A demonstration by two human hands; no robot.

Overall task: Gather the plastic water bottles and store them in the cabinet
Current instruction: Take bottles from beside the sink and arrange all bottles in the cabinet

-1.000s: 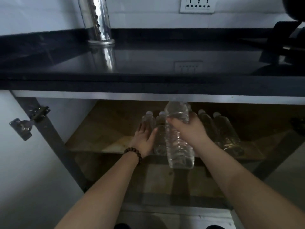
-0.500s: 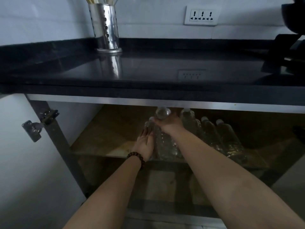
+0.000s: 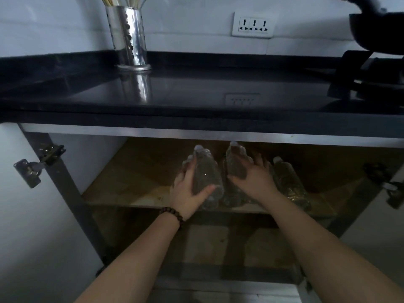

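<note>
Both hands reach into the open cabinet (image 3: 72, 193) under the dark countertop (image 3: 196, 88), where several clear plastic water bottles lie on their sides on the upper shelf (image 3: 122, 193), caps pointing toward the back. The left hand (image 3: 188, 193) grips the left bottle (image 3: 206, 176): its thumb curls over the bottle's near end and its fingers wrap round the left side, so the bottle lies just to the right of the palm. The right hand (image 3: 254, 178) lies on the middle bottle (image 3: 235, 167), thumb along the bottle's left flank and fingers spread across its top and right side; the bottle sits under and to the left of that palm. Whether those fingers truly clasp it is hard to tell in the dim light. Another bottle (image 3: 288, 182) lies just beside the right hand, apart from it. A beaded bracelet (image 3: 172, 215) circles the left wrist. On the countertop stands a perforated metal utensil holder (image 3: 127, 36).
</note>
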